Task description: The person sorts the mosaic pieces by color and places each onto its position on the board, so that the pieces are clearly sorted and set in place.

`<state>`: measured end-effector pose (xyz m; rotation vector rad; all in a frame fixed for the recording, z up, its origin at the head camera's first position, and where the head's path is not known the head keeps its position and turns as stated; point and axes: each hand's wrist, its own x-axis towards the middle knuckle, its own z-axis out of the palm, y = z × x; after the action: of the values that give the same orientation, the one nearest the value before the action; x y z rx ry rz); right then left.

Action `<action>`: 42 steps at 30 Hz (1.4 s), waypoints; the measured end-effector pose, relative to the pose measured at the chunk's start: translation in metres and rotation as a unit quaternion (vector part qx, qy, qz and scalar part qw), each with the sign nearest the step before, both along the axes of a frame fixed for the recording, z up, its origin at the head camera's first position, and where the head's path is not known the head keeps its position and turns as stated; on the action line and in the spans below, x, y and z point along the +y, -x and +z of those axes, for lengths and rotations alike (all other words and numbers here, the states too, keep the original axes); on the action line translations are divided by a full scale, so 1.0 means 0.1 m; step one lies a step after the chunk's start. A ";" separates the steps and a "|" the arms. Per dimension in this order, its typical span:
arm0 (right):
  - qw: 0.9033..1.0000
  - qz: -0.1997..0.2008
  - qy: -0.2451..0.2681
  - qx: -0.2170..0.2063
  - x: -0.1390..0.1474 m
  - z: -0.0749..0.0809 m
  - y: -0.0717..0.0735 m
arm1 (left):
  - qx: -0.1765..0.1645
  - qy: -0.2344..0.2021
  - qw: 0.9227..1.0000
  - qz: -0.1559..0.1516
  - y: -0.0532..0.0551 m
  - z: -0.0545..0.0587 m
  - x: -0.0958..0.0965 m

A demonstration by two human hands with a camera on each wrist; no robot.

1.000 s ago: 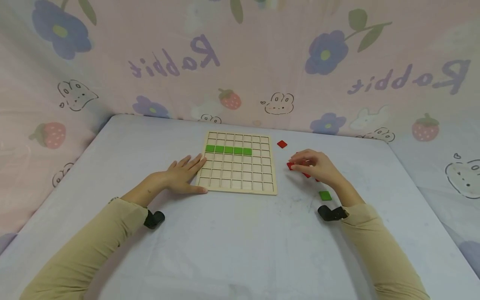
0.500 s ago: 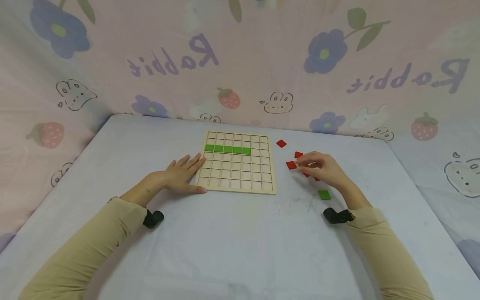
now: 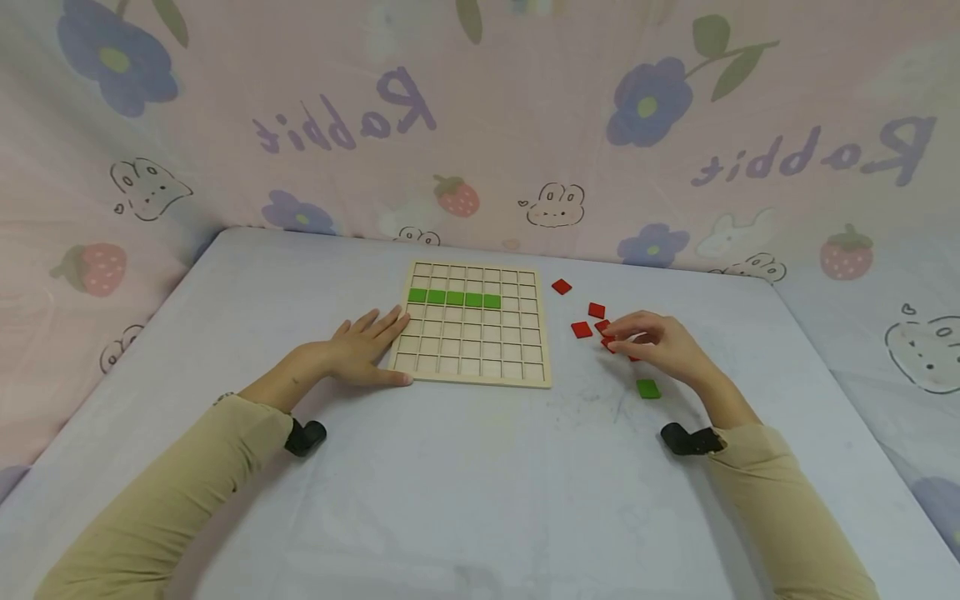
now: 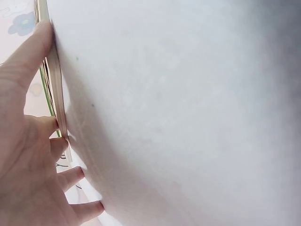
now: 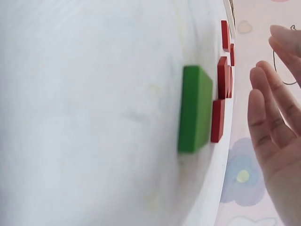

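Note:
A square wooden grid board (image 3: 470, 342) lies on the table, with a row of several green tiles (image 3: 455, 298) in its cells. My left hand (image 3: 365, 352) rests at the board's left side, fingers spread, thumb by the near left corner. The left wrist view shows the thumb (image 4: 35, 44) touching the board's edge. My right hand (image 3: 663, 343) hovers over several loose red tiles (image 3: 582, 330), partly hiding some. In the right wrist view its fingers (image 5: 257, 113) are apart from the tiles, holding nothing. A loose green tile (image 3: 648, 389) lies nearer me, below that hand.
One red tile (image 3: 562, 287) lies apart, off the board's far right corner. A patterned cloth (image 3: 480, 125) hangs behind the white table (image 3: 480, 500). Each wrist carries a black camera (image 3: 686, 439).
My right hand has moved right and slightly toward me, away from the leftmost red tile near its fingertips, uncovering more red tiles. The left hand stays against the board.

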<state>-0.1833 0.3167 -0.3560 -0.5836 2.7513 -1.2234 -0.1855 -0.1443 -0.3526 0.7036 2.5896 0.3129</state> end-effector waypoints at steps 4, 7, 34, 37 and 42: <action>1.000 0.005 -0.008 -0.002 0.06 0.00 -0.03 | -0.001 0.005 1.000 0.003 0.00 0.00 0.00; 1.000 0.008 -0.014 -0.006 0.10 0.00 -0.06 | -0.001 0.007 1.000 0.003 0.00 0.00 0.01; 0.994 0.045 -0.024 -0.093 0.37 -0.05 -0.24 | -0.003 0.005 1.000 0.006 0.00 -0.01 0.00; 0.993 0.055 -0.020 -0.100 0.41 -0.05 -0.25 | -0.004 0.002 1.000 0.006 0.00 -0.02 0.00; 0.991 0.074 -0.010 -0.109 0.46 -0.06 -0.27 | -0.004 -0.001 1.000 0.002 0.02 -0.04 0.00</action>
<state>-0.1559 0.3631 -0.3618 -0.6018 2.4895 -1.1505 -0.1870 -0.1447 -0.3565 0.6957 2.5844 0.3191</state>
